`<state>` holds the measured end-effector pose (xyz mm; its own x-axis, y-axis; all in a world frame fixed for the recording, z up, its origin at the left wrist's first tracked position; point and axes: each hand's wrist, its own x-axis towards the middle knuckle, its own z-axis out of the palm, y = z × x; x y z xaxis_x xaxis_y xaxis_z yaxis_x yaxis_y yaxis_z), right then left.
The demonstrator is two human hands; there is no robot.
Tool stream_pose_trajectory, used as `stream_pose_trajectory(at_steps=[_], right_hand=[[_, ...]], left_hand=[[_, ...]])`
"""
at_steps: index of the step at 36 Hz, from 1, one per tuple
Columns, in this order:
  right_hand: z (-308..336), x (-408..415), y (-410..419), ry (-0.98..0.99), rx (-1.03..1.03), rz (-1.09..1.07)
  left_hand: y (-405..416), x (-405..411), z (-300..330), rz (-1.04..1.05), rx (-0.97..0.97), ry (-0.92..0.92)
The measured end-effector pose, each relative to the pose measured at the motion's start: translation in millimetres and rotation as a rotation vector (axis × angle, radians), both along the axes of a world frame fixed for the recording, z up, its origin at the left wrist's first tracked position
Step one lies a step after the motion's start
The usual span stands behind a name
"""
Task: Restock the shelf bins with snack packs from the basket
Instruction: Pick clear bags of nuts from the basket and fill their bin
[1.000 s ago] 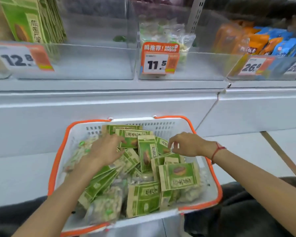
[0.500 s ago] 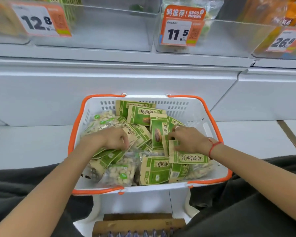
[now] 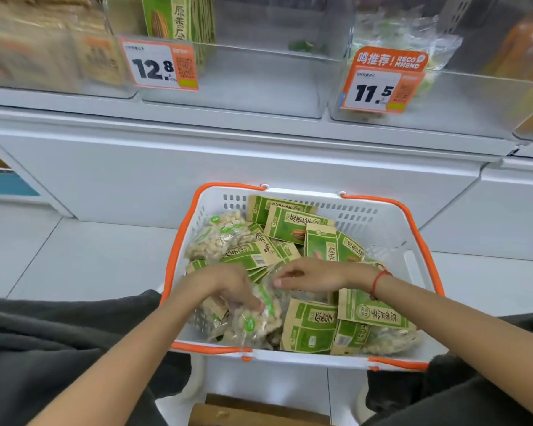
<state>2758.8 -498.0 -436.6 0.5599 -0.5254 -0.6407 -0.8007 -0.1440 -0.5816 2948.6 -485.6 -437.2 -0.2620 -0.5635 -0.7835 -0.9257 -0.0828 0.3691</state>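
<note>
A white basket (image 3: 366, 219) with an orange rim sits in front of me, full of green-and-brown paper snack packs (image 3: 296, 227) and clear peanut bags (image 3: 219, 238). My left hand (image 3: 228, 285) reaches into the front left of the basket, and its fingers grip a clear peanut bag (image 3: 256, 325). My right hand (image 3: 316, 275), a red cord on its wrist, lies over the packs with fingers stretched left, touching the top of that same bag. Above, the clear bin (image 3: 259, 87) tagged 12.8 holds a few upright green packs (image 3: 179, 23). The bin (image 3: 474, 103) tagged 11.5 holds clear bags (image 3: 406, 35).
The basket rests on a white stool (image 3: 259, 385) between my dark-trousered knees (image 3: 59, 333). A white cabinet front (image 3: 228, 170) runs below the shelf. Brown packs (image 3: 43, 50) fill the left bin and orange packs (image 3: 526, 47) the right one.
My left hand slid toward the basket's front and took hold of a clear peanut bag. My right hand left the green pack and moved left to that bag. The view tilted up.
</note>
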Motion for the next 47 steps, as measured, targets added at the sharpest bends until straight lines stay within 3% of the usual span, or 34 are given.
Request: stream_pose_trajectory(at_steps=[3,6,10,16,22,27,29,34,38,42,47], right_hand=[[15,-10,-5,-0.094,0.018,-0.196],[26,-23,-15,-0.226,0.081,-0.351],[33,-37,-23,-0.285,0.098,-0.398],[34,-47,-28,-0.472,0.11,-0.622],[41,-40,-24,-0.319,0.088,-0.531],[43,-35,-25,-0.32,0.023,-0.554],[41,-37,-29,-0.335,-0.041,-0.624],[33,-53,-41,-0.309,-0.134,-0.824],[31,-51,-40,-0.348,-0.169,-0.91],[32,-45,-38,-0.35,-0.186,-0.914],[34,-44,-37,-0.34,-0.162,-0.901]], left_hand=[[-9,0,9,0.05,-0.252,0.199],[-18,-1,13,0.072,-0.382,0.456],[-23,-12,25,0.123,-0.522,0.526],[-22,-22,35,0.538,-0.329,0.61],[-22,-24,30,0.512,-0.416,0.602],[-27,-16,45,0.492,-0.315,0.607],[-35,4,48,0.437,-0.319,0.525],[-60,65,22,0.427,-0.529,-0.003],[-51,49,-5,0.352,-0.481,-0.107],[-36,31,-26,0.216,-0.702,-0.319],[-41,30,-9,0.223,-0.772,-0.312]])
